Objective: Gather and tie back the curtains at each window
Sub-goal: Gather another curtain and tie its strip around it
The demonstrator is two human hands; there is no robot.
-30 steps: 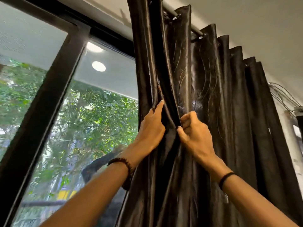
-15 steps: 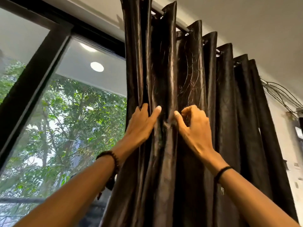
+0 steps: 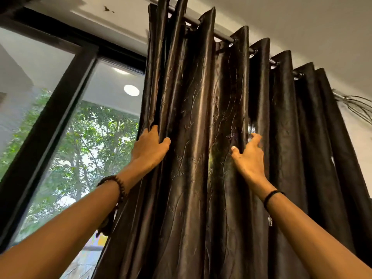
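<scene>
— Behind, what shows?
— Window (image 3: 84, 137) with trees; dark curtain (image 3: 201, 137) hanging from its rod (image 3: 223, 37).
— Hands?
— Left hand (image 3: 150, 147) fingers clutch the curtain's left edge; right hand (image 3: 248, 156) fingers tucked into a fold, spread.

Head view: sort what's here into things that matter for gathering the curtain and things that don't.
Part of the job:
- dark brown satin curtain
- left hand, grip closed on the curtain's edge folds
- right hand, fingers in a fold
- metal curtain rod

Just there:
- black-framed glass window
- bundle of loose wires
- beaded bracelet
</scene>
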